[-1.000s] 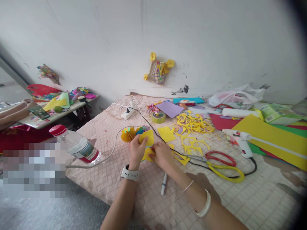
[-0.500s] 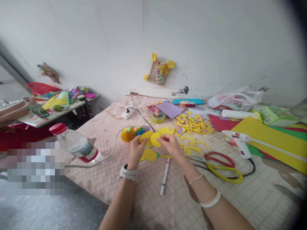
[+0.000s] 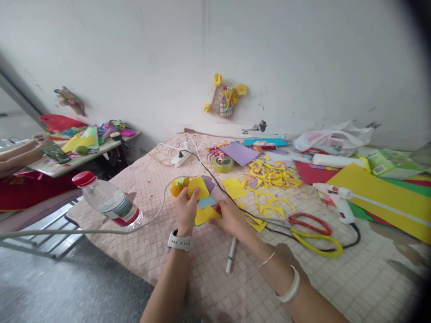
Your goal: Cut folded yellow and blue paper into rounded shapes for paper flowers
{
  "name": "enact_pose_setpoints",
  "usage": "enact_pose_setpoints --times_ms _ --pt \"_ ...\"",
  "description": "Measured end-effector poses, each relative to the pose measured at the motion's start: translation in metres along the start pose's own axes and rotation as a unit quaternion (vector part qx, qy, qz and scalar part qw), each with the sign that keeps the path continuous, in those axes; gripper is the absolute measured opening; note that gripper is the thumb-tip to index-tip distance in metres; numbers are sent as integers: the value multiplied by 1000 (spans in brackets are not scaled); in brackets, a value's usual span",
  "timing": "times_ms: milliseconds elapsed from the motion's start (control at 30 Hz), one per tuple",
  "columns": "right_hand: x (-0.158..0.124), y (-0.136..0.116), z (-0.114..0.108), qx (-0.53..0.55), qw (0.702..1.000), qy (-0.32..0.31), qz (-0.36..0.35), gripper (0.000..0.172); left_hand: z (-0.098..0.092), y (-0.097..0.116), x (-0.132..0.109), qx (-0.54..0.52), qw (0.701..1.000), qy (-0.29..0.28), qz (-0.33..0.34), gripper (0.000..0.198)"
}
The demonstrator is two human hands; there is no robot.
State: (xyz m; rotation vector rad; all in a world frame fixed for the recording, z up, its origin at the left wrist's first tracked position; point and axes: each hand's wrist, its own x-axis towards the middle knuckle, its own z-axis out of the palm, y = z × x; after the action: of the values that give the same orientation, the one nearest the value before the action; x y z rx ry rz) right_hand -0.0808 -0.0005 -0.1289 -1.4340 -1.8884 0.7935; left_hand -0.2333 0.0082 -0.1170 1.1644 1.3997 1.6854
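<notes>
1. Nearest: marker (image 3: 230,256) lying on the quilted cloth (image 3: 208,273), idle. Scissors (image 3: 291,225) to its right, also down; cutting looks paused, at least.
2. Right hand (image 3: 232,217): fingertips at the edge of the lower yellow piece (image 3: 204,216), close over the cloth. Cannot tell whether they grip it or merely touch.
3. Left hand (image 3: 186,211): pinching the upper yellow piece (image 3: 201,188) between thumb and fingers. It looks flat, not yet folded. Pale blue piece (image 3: 206,202) between the two yellows.
4. Just behind: orange pleated paper (image 3: 176,187) and purple paper shape (image 3: 208,183). Some shaping apparently done.
5. Farther right: outline offcuts (image 3: 271,207) and a heap of scraps (image 3: 274,172); much cutting evidently finished. Glue gun (image 3: 340,197) in neither hand. Large yellow sheet (image 3: 377,193) beyond, plenty of stock left.
</notes>
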Motion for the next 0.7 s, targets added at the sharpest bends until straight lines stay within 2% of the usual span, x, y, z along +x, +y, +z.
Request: enact_pose_setpoints --times_ms 100,200,367,500,600,700 --pt "2 1 1 5 1000 -9 -5 12 2 0 -2 11 1000 -14 3 23" --pt "9 7 -5 55 998 -32 -1 3 3 -1 -3 24 1000 -14 2 23" --pt "20 21 -17 132 990 -56 3 15 2 -5 -1 42 999 -17 -11 22" --pt "21 31 -19 144 987 -66 0 19 2 -5 -1 45 999 -12 -16 22" --pt "21 34 -21 136 990 -33 -2 23 1 -2 -1 37 999 -8 -15 23" --pt "22 32 -26 139 989 43 -12 22 4 1 -2 26 999 -34 -23 24"
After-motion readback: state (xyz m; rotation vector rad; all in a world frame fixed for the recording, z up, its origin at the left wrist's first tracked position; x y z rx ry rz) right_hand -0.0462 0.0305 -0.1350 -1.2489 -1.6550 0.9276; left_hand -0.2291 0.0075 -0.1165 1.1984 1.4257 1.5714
